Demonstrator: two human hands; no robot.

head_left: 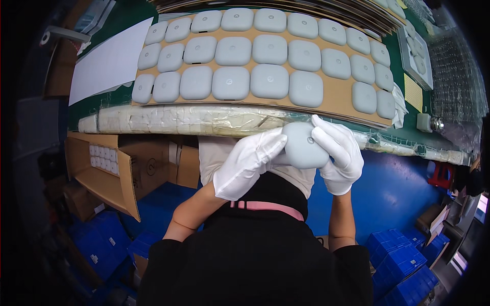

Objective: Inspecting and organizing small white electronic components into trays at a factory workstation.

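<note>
Just in front of the table's near edge I hold a pale grey, rounded-square plastic case (304, 152) between both hands. My left hand (249, 162), in a white glove, grips it by its left side. On the other side, my white-gloved right hand (341, 155) has its fingers on the case's right edge and upper corner. A small round mark shows on the case near the right fingers. Beyond my hands, three rows of similar grey cases (269, 81) lie on a brown cardboard sheet (336, 104). Bare cardboard shows between two cases toward the right of the nearest row.
A clear-wrapped edge (178, 120) runs along the green table front. White paper (109, 64) lies at left; a tray (416, 56) of small parts and bubble wrap (454, 76) are at right. Below stand an open carton (102, 176) and blue crates (400, 260).
</note>
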